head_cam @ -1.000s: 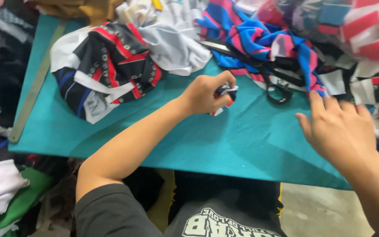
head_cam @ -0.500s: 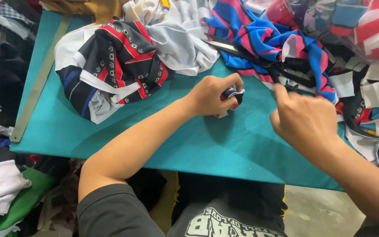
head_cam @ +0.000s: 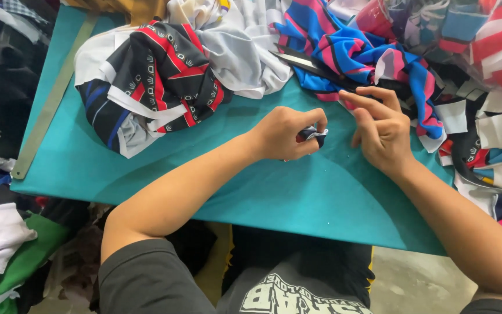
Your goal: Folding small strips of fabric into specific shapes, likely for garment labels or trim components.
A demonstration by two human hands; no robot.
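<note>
teal table (head_cam: 146,168) is where i'm working, left hand (head_cam: 283,135) pinching a small dark-and-white fabric scrap (head_cam: 314,135) just above it, right hand (head_cam: 382,131) fingers loosely spread beside it, empty, scissors (head_cam: 315,64) untouched, piles unsorted.

hands (head_cam: 335,131) mid-table (head_cam: 146,174), garment pile (head_cam: 152,81) behind left, scissors (head_cam: 315,64) behind

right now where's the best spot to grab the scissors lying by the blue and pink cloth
Take the scissors by the dark handle end, which runs under the right hand's fingertips toward the blue and pink cloth. Come from the right, above the table. The blades point up and left, bare on the cloth, so that end is best avoided. The handle loops are partly hidden, so their exact lie is unclear.
</note>
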